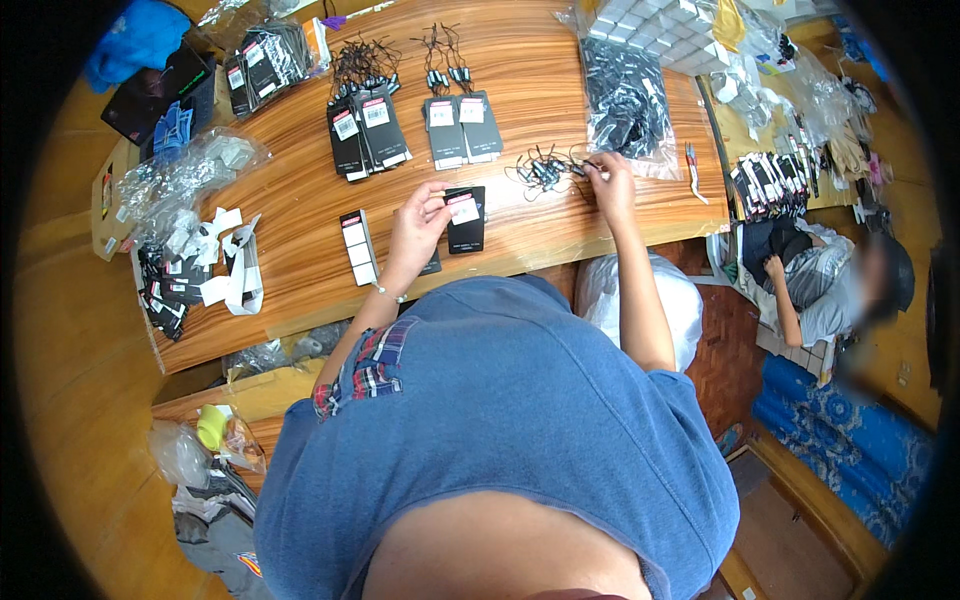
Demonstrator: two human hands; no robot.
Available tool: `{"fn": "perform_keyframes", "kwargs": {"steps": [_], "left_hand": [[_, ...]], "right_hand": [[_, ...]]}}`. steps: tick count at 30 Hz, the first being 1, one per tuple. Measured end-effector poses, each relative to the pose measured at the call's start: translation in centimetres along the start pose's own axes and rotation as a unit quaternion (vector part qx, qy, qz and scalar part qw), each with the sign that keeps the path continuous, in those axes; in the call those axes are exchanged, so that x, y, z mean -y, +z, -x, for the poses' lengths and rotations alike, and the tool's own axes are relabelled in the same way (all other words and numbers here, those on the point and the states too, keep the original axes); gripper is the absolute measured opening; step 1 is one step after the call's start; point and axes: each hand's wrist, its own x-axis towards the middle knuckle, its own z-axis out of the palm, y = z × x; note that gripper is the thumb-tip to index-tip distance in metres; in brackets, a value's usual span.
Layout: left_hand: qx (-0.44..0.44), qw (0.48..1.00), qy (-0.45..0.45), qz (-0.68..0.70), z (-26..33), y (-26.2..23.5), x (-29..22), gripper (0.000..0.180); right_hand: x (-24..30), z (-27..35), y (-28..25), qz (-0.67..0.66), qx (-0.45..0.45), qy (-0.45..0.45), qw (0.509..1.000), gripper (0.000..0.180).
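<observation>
My left hand (pixel 420 222) pinches the upper left edge of a black hang tag (pixel 466 236) with a white and red sticker on it. Off to the right, my right hand (pixel 612 186) has its thumb and fingers closed on a black hang-tag string at the edge of a small tangled pile of strings (pixel 545 173). Beside my left wrist lies a strip of white stickers (pixel 357 247). Part of another dark tag (pixel 431 265) shows under my left hand. Further back are two groups of strung, stickered tags, a larger stack (pixel 368 135) and a smaller one (pixel 462 133).
A clear bag of black strings (pixel 628 110) lies at the back right, near small pliers (pixel 695 172). Paper scraps (pixel 240 262), loose tags (pixel 172 290) and plastic bags (pixel 190 170) cover the left end. Another person (pixel 825 285) sits at the right.
</observation>
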Motion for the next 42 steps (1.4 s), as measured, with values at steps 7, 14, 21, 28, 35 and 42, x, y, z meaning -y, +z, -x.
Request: {"fn": "perform_keyframes", "kwargs": {"steps": [7, 14, 21, 28, 35, 42], "left_hand": [[0.076, 0.997, 0.018, -0.029, -0.7, 1.0, -2.6, 0.018], [0.174, 0.976, 0.102, -0.082, -1.3, 3.1, -7.3, 0.013], [0.131, 0.990, 0.052, -0.025, -0.5, 0.9, -6.7, 0.016], [0.088, 0.996, 0.019, 0.014, 0.5, -0.9, -6.3, 0.017], [0.074, 0.997, -0.002, -0.002, 1.3, -1.8, -6.7, 0.018], [-0.054, 0.994, 0.079, 0.050, 1.0, -2.6, -5.1, 0.018]], "right_hand": [[7.2, -1.1, -6.2, -0.168, 0.049, 0.009, 0.985, 0.018], [16.2, -0.4, -6.6, -0.261, 0.264, -0.080, 0.925, 0.030], [16.1, -0.9, -6.5, -0.611, 0.331, 0.089, 0.714, 0.022], [16.0, -2.1, -5.8, -0.816, 0.305, 0.096, 0.481, 0.023], [17.4, -2.8, -4.6, -0.820, 0.277, 0.071, 0.496, 0.025], [17.8, -3.3, -3.9, -0.737, 0.239, 0.024, 0.631, 0.011]]}}
